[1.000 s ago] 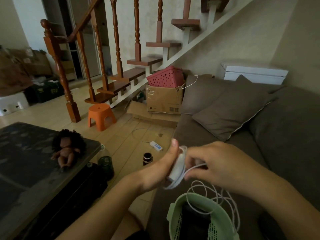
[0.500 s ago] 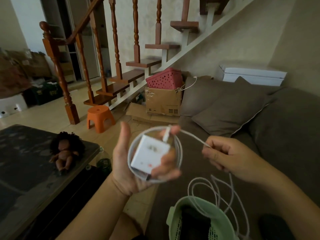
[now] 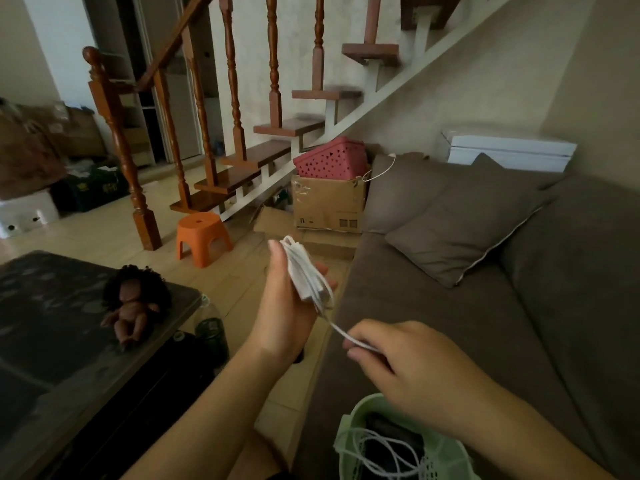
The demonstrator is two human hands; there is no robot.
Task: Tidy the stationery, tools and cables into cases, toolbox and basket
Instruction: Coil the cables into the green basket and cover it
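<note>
Head view: the left hand [image 3: 287,313] grips the white charger [image 3: 301,278], now turned edge-on with another loop wound on. The right hand [image 3: 412,368] pinches the cable [image 3: 337,329] taut, slack trailing into the green basket [image 3: 348,445]. More winding remains, I'd say.

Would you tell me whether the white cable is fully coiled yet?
Partly: cable loops wrap the charger in the left hand; the rest trails into the basket.

Bare left hand [image 3: 284,317], bare right hand [image 3: 412,368]; both forearms bare.
</note>
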